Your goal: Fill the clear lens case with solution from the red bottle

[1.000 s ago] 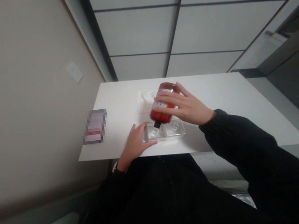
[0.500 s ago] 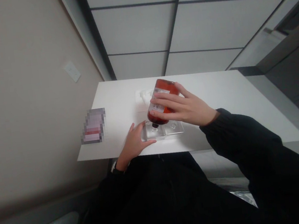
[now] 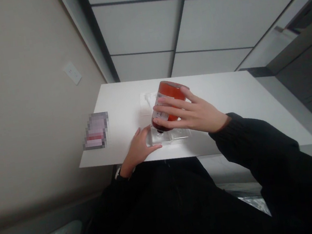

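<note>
My right hand point(image 3: 198, 114) is closed around a reddish-amber bottle point(image 3: 170, 89) with a white label. The bottle is tipped, with its base up to the right and its dark neck pointing down. That neck is just over the left part of a shallow clear container point(image 3: 181, 133), which has at least two compartments. Whether anything flows from the bottle cannot be made out. My left hand point(image 3: 139, 147) grips the container's left end, thumb at the near side and fingers at the far side.
A pale, flat item point(image 3: 143, 102) lies behind the bottle, partly hidden by it. At the left of the white table point(image 3: 224, 89) is a pixelated pinkish object point(image 3: 96, 130). A wall with an outlet point(image 3: 73, 73) stands to the left, and panelled doors point(image 3: 138, 27) stand behind.
The bottle has shifted slightly left and its base now shows more to the camera. My left hand still grips the container. The whole view has moved a little.
</note>
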Motion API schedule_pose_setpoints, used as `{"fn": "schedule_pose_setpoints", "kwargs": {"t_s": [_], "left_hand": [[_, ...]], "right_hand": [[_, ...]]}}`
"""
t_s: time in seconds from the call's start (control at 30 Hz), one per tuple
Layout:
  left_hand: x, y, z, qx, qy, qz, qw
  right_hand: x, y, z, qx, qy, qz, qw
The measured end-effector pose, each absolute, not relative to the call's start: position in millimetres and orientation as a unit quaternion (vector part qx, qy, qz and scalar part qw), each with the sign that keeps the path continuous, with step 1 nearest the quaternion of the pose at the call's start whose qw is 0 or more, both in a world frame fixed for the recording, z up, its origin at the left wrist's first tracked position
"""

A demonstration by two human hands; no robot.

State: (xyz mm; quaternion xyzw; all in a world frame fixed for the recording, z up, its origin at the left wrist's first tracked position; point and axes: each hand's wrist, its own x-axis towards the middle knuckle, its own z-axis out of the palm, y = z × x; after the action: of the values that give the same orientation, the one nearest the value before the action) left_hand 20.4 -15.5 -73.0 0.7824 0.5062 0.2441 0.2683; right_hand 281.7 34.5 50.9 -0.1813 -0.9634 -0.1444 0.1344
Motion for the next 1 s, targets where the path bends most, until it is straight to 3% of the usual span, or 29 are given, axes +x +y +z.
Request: {"fn": "schedule_pose_setpoints", "kwargs": {"t_s": [0.17,0.37,1.0], "left_hand": [[20,-16,-73,0.764,0.511,0.26,0.297],[20,-17,-73,0.755,0.509,0.269,0.312],[19,-18,-69,0.755,0.5,0.282,0.316]], "right_hand": [[281,35,51,-0.139,-0.946,-0.251,0.151],[276,34,57,-0.109,-0.937,-0.293,0.157],[265,26,71,-0.114,-0.963,-0.228,0.089]]}}
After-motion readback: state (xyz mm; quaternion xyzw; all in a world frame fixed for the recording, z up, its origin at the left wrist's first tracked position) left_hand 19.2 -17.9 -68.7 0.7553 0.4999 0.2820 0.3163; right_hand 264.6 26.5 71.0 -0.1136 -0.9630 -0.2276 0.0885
